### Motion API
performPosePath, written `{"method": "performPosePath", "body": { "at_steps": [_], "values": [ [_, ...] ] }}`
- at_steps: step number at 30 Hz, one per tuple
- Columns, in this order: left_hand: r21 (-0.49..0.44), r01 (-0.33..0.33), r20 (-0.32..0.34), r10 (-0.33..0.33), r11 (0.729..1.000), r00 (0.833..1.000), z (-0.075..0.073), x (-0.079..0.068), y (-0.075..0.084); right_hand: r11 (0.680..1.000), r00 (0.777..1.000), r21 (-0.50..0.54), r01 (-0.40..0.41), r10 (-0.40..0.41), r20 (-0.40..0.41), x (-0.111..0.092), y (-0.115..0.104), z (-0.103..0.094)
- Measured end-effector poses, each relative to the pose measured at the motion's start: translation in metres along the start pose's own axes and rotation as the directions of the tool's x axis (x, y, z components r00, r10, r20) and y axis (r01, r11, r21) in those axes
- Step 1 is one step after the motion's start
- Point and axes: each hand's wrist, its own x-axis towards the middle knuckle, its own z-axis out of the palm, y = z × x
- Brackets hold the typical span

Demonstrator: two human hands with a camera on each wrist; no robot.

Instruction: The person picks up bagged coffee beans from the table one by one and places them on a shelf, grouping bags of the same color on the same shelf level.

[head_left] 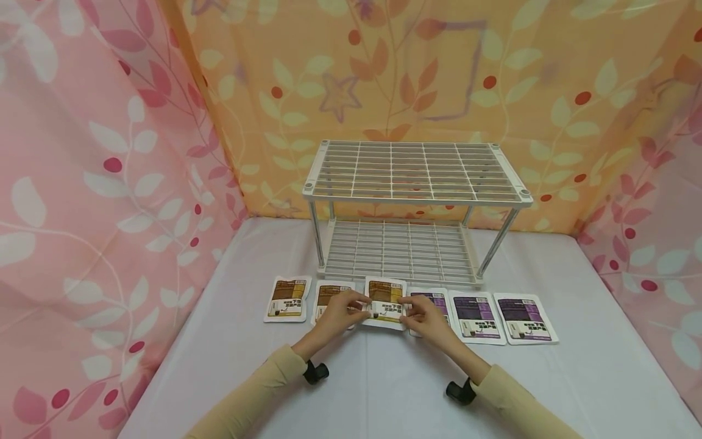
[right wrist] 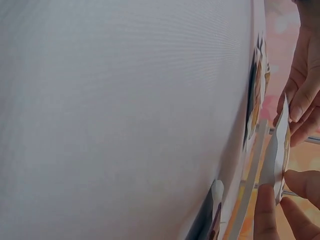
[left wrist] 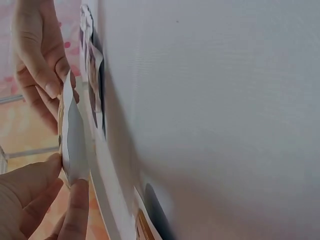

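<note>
Both hands hold a white flat pouch (head_left: 386,292) with a brown-and-yellow label, raised off the table. At its left edge the left hand (head_left: 339,314) pinches it between thumb and fingers; on the opposite edge the right hand (head_left: 430,320) does the same. The left wrist view shows the pale back of this pouch (left wrist: 76,142) between the hands. Under the left hand lies a brown-labelled pouch (head_left: 328,292), partly covered, with another brown-labelled pouch (head_left: 287,299) farther left. A purple-labelled pouch (head_left: 439,297) is partly hidden by the right hand.
Two more purple-labelled pouches lie right of the hands, a nearer pouch (head_left: 477,317) and an outer pouch (head_left: 526,318). Behind the row stands a two-tier white wire rack (head_left: 417,201) with metal legs. Patterned cloth (head_left: 384,67) hangs around the white table (head_left: 384,390).
</note>
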Motion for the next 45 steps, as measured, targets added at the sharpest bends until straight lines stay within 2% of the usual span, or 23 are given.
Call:
{"method": "performPosePath", "body": {
  "at_steps": [5,13,19,26,33,38,45],
  "values": [
    [0.010,-0.024,-0.030,0.025,1.000,0.999,0.002,0.002,0.003,0.999,0.999,-0.044,-0.014,0.013,-0.031,0.000,-0.003,-0.004],
    [-0.101,-0.008,-0.035,0.004,0.995,0.999,0.004,0.008,0.016,0.990,0.992,-0.112,0.090,-0.099,-0.079,-0.002,-0.011,-0.017],
    [-0.085,-0.029,-0.039,0.026,0.996,0.999,0.007,0.015,0.026,0.981,0.987,-0.165,0.099,-0.118,-0.107,-0.002,-0.017,-0.029],
    [-0.067,-0.078,-0.062,0.074,0.995,0.995,0.009,0.022,0.040,0.968,0.971,-0.185,0.171,-0.197,-0.132,-0.001,-0.022,-0.044],
    [-0.088,-0.122,-0.061,0.117,0.989,0.991,0.013,0.029,0.051,0.952,0.964,-0.243,0.187,-0.226,-0.142,0.000,-0.027,-0.058],
    [-0.099,-0.165,-0.072,0.158,0.981,0.985,0.013,0.032,0.060,0.939,0.949,-0.272,0.213,-0.265,-0.173,0.001,-0.032,-0.065],
    [-0.100,-0.181,-0.088,0.173,0.978,0.981,0.014,0.040,0.071,0.940,0.944,-0.274,0.206,-0.264,-0.196,0.001,-0.040,-0.074]
  ]
}}
